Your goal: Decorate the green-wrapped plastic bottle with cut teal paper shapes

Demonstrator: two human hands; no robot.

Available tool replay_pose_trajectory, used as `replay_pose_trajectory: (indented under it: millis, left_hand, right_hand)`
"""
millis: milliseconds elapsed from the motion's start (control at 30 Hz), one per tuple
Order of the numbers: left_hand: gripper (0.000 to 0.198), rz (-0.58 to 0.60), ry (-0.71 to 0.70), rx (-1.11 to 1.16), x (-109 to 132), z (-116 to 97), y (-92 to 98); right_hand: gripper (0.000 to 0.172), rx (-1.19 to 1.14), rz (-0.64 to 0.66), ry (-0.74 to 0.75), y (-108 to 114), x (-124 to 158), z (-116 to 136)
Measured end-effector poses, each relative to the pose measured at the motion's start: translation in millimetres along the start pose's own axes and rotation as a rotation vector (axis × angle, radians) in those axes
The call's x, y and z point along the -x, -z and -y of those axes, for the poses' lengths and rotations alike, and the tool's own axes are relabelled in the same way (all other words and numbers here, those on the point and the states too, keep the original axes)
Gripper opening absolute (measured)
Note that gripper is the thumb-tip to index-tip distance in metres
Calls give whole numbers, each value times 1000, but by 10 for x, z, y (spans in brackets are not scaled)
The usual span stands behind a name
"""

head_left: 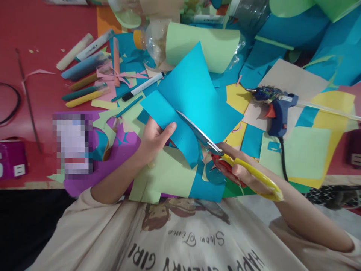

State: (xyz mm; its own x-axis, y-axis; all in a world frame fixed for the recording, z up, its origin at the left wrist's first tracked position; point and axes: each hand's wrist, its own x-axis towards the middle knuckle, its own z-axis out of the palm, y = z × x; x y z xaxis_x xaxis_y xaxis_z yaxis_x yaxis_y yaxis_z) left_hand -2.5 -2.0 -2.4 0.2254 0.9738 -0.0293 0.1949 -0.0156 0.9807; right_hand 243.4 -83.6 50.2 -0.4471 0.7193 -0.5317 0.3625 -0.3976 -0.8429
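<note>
A sheet of bright blue paper [197,90] is raised over the littered table, and my left hand [158,137] pinches its lower left part, thumb on top. My right hand [239,165] grips a pair of scissors [254,173] with yellow and red handles. Their blades lie along a cut in the blue paper, pointing up and to the left, with a strip of it on my left hand's side. Under the paper, a light green sheet [163,177] and other scraps partly show.
A blue hot glue gun [279,109] with a black cord lies at right. Behind the paper rests a plastic bottle [155,41] wrapped in green paper. Several markers [84,66] and a pixelated phone-like rectangle [73,145] are at left. Paper scraps cover much of the table.
</note>
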Motion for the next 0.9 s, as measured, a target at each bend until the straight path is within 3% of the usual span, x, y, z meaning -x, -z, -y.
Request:
replay_pose_trajectory:
  millis: [233, 700, 900]
  left_hand:
    - [44, 0, -29, 50, -5, -44, -12]
    - [51, 21, 0, 93, -4, -3, -13]
    - [56, 14, 80, 202, 29, 55, -40]
  right_hand:
    - [83, -89, -37, -40, -36, -12, 6]
    - [82, -158, -71, 20, -63, -43, -42]
    - [79, -156, -71, 32, -62, -25, -3]
